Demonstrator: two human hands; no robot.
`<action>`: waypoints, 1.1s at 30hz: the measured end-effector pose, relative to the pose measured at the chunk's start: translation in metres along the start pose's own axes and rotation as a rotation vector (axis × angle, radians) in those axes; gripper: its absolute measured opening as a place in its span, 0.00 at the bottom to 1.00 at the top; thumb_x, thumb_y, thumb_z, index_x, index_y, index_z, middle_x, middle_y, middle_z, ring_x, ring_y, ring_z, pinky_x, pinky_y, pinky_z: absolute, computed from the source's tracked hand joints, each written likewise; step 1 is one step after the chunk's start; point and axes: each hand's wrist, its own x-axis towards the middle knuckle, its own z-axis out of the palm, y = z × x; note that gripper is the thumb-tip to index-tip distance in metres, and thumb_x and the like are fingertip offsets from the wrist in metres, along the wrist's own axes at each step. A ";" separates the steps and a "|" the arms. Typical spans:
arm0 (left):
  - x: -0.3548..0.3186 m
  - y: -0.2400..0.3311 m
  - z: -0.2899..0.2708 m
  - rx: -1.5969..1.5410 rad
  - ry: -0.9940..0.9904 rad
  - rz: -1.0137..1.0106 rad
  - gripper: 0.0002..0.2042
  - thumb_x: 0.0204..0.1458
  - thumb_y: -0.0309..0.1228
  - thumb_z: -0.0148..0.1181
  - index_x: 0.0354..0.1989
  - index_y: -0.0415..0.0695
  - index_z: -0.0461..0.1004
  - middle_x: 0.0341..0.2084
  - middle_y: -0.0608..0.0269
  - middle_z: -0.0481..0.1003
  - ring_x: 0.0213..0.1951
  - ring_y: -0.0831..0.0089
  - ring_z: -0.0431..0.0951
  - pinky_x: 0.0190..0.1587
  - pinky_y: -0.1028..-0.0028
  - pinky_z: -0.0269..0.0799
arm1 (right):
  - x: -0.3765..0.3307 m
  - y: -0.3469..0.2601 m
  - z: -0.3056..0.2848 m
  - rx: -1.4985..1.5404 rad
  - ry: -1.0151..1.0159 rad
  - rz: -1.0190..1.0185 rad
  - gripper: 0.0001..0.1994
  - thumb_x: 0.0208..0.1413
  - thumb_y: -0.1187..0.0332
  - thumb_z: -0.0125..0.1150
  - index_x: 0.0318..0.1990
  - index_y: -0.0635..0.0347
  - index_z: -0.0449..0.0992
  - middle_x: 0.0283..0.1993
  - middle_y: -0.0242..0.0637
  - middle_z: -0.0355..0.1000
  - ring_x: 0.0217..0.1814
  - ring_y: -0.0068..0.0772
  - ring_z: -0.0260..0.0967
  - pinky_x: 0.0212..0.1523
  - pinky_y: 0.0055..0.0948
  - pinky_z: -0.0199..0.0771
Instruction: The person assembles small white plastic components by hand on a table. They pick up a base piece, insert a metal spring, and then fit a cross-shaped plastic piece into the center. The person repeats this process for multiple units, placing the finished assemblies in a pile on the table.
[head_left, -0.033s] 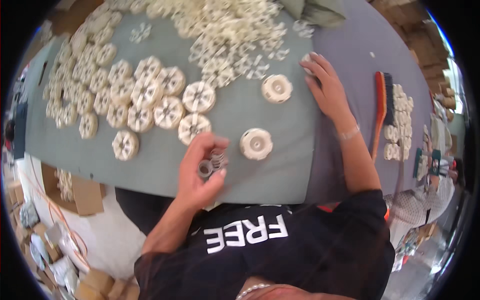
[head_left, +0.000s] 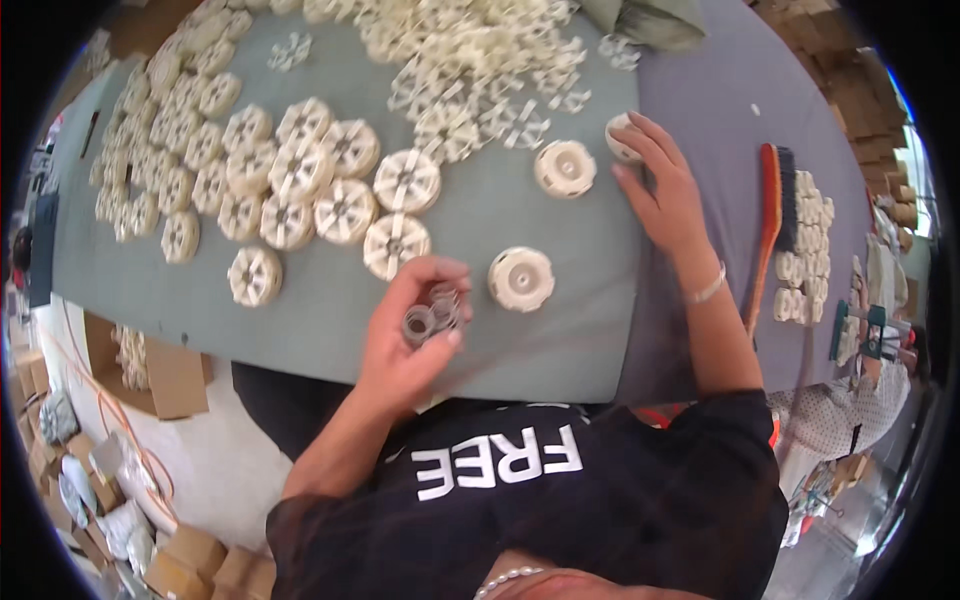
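My left hand is curled around several metal coil springs above the near part of the grey-green table cover. Farther off to the right, my right hand has its fingers closed over a small round white part, which they partly hide. Between the hands lie two round cream plastic housings, a nearer one and a farther one, each with a raised ring in its middle. Close beyond my left hand sits a cream wheel-like part with spokes, beside many similar ones.
A heap of pale spoked plastic pieces covers the far middle. Wheel-like parts crowd the left side. At right lie a red-handled brush and rows of small cream parts. A cardboard box stands below the left edge.
The whole view has shifted slightly. Both hands keep nearly the same pose: springs stay in my left hand, and my right fingers remain on the small white part.
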 end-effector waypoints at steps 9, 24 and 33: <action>-0.008 0.006 0.034 -0.077 -0.032 -0.103 0.29 0.65 0.23 0.67 0.73 0.45 0.65 0.55 0.59 0.80 0.52 0.75 0.80 0.45 0.73 0.80 | -0.067 -0.128 0.011 0.666 -0.316 -0.060 0.09 0.60 0.78 0.75 0.47 0.60 0.85 0.53 0.41 0.81 0.52 0.36 0.81 0.50 0.33 0.84; -0.001 0.012 0.015 -0.585 -0.014 -0.647 0.10 0.68 0.36 0.69 0.48 0.42 0.82 0.38 0.63 0.83 0.28 0.77 0.81 0.27 0.76 0.76 | -0.066 -0.114 0.010 0.570 -0.253 -0.505 0.09 0.54 0.80 0.78 0.39 0.60 0.83 0.46 0.39 0.81 0.46 0.35 0.81 0.49 0.32 0.83; -0.003 0.012 0.018 -0.466 0.101 -0.440 0.16 0.67 0.32 0.67 0.59 0.41 0.79 0.40 0.62 0.82 0.38 0.76 0.83 0.34 0.76 0.79 | -0.052 -0.094 -0.004 0.419 -0.242 -0.001 0.13 0.58 0.80 0.74 0.51 0.61 0.86 0.46 0.36 0.78 0.40 0.31 0.79 0.46 0.30 0.83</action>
